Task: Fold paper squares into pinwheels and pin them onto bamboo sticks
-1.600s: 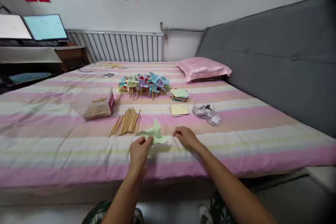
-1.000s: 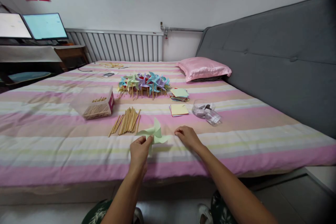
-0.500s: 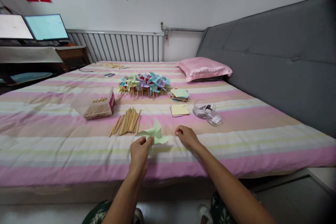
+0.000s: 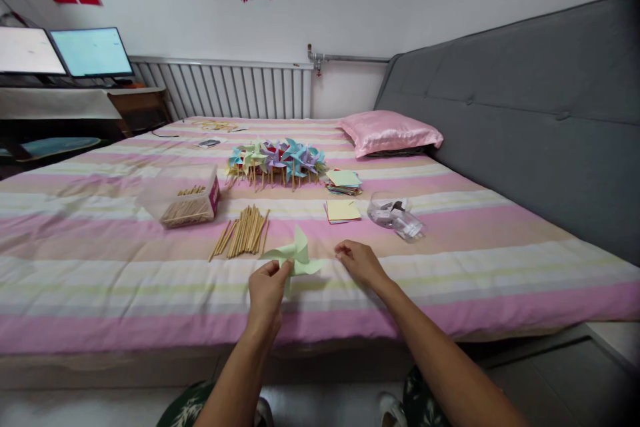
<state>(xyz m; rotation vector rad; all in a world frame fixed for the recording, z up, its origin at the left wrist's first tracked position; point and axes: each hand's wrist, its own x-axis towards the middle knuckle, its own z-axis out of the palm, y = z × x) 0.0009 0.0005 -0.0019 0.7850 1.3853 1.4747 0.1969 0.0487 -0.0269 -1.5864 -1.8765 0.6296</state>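
A pale green paper pinwheel [image 4: 301, 257] is pinched by its centre between the thumb and fingers of my left hand [image 4: 267, 287], just above the bed. No stick shows on it. To its right, my right hand [image 4: 360, 261] hovers over the striped sheet with thumb and fingertips drawn together; whatever they pinch is too small to make out. Beyond my left hand lies a loose bunch of wooden sticks [image 4: 249, 232]. A stack of square paper sheets [image 4: 343, 211], yellow on top, lies past my right hand, with clear plastic containers [image 4: 387, 210] beside it.
Finished pinwheels [image 4: 275, 157] on sticks stand clustered farther back. A clear box [image 4: 187, 207] holds more sticks at left. Another paper stack [image 4: 344, 180] lies behind the yellow one. A pink pillow [image 4: 390, 133] rests near the grey headboard [image 4: 525, 100].
The pinwheel stays in my left hand, almost unmoved. My right hand has shifted very slightly, its fingers a little less curled. The camera view has tilted a touch.
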